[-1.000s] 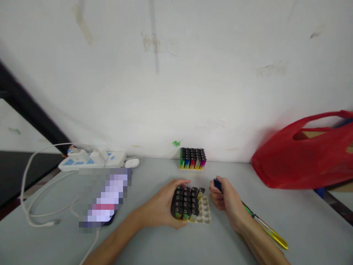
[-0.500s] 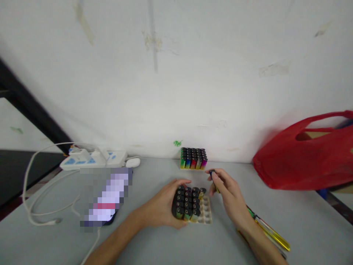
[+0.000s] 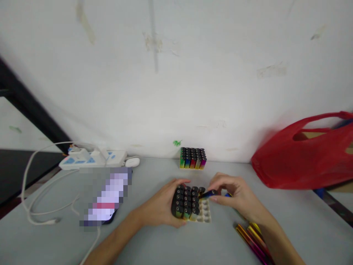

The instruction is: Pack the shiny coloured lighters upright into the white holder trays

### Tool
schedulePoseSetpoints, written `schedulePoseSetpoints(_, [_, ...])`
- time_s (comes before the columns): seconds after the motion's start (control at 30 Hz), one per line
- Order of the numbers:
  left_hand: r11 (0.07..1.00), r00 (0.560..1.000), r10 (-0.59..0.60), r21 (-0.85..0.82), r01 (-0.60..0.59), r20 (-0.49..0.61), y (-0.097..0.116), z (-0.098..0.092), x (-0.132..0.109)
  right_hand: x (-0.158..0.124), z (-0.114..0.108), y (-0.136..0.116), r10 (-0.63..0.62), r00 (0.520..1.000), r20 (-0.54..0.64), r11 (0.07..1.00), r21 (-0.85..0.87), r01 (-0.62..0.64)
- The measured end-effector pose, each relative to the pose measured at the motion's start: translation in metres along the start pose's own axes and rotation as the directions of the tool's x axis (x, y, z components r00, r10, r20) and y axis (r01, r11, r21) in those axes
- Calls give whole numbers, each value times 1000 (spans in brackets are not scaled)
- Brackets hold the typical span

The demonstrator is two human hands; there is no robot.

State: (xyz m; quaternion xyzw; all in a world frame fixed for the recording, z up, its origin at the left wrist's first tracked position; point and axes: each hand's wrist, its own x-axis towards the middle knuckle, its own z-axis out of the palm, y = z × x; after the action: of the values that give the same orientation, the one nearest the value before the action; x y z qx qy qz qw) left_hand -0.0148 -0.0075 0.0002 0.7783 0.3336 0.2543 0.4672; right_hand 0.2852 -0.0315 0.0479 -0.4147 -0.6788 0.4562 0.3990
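Note:
My left hand (image 3: 162, 206) is wrapped around the left side of a white slotted tray (image 3: 206, 214) and its lighters, fingers behind and thumb in front. Black-topped lighters (image 3: 187, 202) stand in rows over the tray's left part, while holes show along its right side. Between the thumb and fingers of my right hand (image 3: 231, 189) is a dark blue lighter (image 3: 210, 194), tilted over the tray's back right holes. Beneath my right forearm lie several loose shiny lighters (image 3: 252, 241) in yellow, red and purple, partly hidden by the arm.
Against the wall stands a full block of colourful lighters (image 3: 193, 159). A red bag (image 3: 300, 158) rests at the right. On the left are a white power strip (image 3: 93, 160) with cables, a white plug-like piece (image 3: 132, 162) and a phone (image 3: 110, 198) with a blurred screen.
My right hand has moved toward the tray and brought the lighter over its back right holes. More of the loose lighters now shows under the forearm. The left hand stays in place.

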Motion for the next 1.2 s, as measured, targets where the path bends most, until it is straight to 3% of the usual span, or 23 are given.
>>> schedulePoseSetpoints(0.2, [1000, 1000, 9, -9, -9, -2, -1, 1, 0, 2, 9, 1, -9, 999, 43, 995, -103, 13])
schedulePoseSetpoints(0.63, [1000, 1000, 26, 8, -26, 12, 0, 1, -1, 3, 14, 3, 31, 1000, 3, 996, -82, -30])
schedulePoseSetpoints(0.87, [989, 999, -25, -145, 29, 28, 4, -2, 0, 3, 17, 6, 38, 998, -45, 995, -85, -42])
schedulePoseSetpoints(0.93, [983, 999, 9, -181, -14, -31, 11, -4, -1, 2, 17, 7, 34, 999, -40, 995, -94, -37])
schedulePoseSetpoints(1.0, [986, 981, 77, -130, -101, -177, 26, -4, -4, 2, 17, 7, 32, 999, -32, 995, -97, -35])
schedulePoseSetpoints(1.13, [966, 866, 213, -37, -257, -452, 76, 3, -17, 3, 19, 5, 32, 999, -37, 993, -109, -36])
schedulePoseSetpoints(1.2, [929, 797, 300, -29, -368, -524, 107, 7, -25, 3, 19, 4, 25, 999, -46, 992, -119, -30])
